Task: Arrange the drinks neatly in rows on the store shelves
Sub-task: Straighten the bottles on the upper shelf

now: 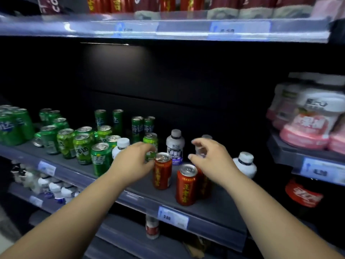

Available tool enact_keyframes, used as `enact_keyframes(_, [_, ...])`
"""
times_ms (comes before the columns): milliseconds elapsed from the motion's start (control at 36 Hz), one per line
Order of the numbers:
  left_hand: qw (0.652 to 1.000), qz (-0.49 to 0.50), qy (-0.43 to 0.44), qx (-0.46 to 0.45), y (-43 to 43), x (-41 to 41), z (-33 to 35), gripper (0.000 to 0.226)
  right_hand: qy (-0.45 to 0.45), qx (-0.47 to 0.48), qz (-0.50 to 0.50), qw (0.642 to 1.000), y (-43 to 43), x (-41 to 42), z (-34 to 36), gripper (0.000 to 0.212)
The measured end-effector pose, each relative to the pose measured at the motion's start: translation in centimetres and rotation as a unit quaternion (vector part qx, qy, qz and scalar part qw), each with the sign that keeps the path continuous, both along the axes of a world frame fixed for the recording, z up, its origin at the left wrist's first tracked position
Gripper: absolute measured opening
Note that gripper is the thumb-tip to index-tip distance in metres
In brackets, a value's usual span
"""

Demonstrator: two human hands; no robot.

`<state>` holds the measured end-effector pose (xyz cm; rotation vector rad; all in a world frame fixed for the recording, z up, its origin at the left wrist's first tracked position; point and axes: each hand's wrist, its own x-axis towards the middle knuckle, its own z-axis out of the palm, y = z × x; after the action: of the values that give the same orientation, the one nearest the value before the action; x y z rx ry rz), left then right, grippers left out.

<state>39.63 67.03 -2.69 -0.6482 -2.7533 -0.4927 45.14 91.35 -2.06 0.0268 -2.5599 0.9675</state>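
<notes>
A: What takes up the most room?

B: The dark shelf (214,208) that both forearms reach over. A top shelf (168,28) hangs above the hands, and pink-and-white packs (306,124) sit on a side shelf well off to the right of the right hand.

A: And the drinks?

B: A loose crowd of green cans (82,146) stands left of the left hand. They are all upright except one lying on its side at the far left of the bunch, and they are not in straight rows. Three red cans (186,184) stand near the shelf's front edge. One is just beside the left hand's fingers, one is below the right hand, and one is half hidden behind the right wrist.

A: What about the hands themselves?

B: The left hand (130,161) is curled round a green can (150,139), which stands upright on the shelf. The right hand (209,157) has its thumb and fingers hooked round a small bottle (200,151) with a grey cap. Blur smears that bottle, but it looks upright.

A: Is anything between them?

B: A labelled bottle (175,146) stands upright in the gap, behind the nearest red can. A white bottle (244,165) stands just right of the right hand, and a capped bottle (121,146) peeks out behind the left hand.

A: What's the smallest thing?

B: A price tag (172,214) on the shelf's front lip, below and between the two wrists.
</notes>
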Motion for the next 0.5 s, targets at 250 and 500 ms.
enact_keyframes(250, [0.991, 0.017, 0.027, -0.134, -5.0, -6.2, 0.8, 0.065, -0.103, 0.068, 0.012, 0.992, -2.3, -11.3, -0.9, 0.069])
enact_keyframes(500, [0.957, -0.113, -0.133, -0.232, -7.6, -12.8, 2.0, 0.104, -0.247, 0.152, -0.005, 0.957, -3.2, -16.5, -0.9, 0.112])
